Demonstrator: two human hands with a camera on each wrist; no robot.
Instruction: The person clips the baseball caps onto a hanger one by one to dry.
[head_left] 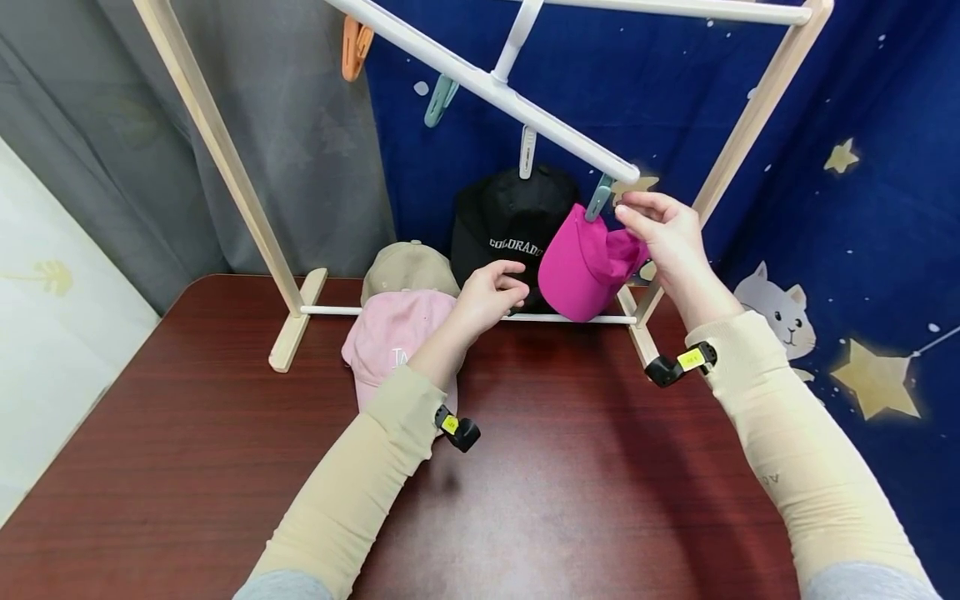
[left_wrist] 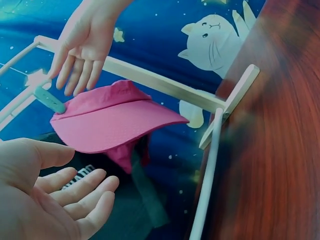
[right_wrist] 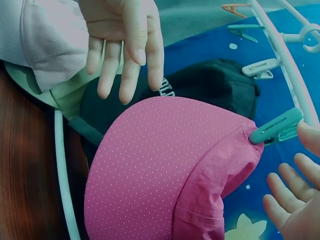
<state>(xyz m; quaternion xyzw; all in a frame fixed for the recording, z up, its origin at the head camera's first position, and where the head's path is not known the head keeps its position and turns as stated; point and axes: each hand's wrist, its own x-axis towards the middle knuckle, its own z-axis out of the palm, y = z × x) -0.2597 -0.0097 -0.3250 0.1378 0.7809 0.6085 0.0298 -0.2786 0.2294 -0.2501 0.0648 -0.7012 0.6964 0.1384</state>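
Note:
A bright pink visor cap (head_left: 581,262) hangs from a teal clip (head_left: 599,197) at the right end of the white hanger bar (head_left: 517,104). My right hand (head_left: 667,237) is just right of that clip, apart from it, fingers loosely bent and holding nothing. Left of the pink cap, my left hand (head_left: 487,298) hovers with relaxed fingers and touches nothing, as the left wrist view shows. Behind them a black cap (head_left: 498,221) with white "COLORADO" lettering hangs from a white clip (head_left: 527,152).
A light pink cap (head_left: 397,333) lies on the brown table (head_left: 547,467), in front of a beige cap (head_left: 411,268). A teal-grey clip (head_left: 441,101) and an orange clip (head_left: 356,48) hang from the bar's left half. The rack's wooden posts (head_left: 225,158) stand either side.

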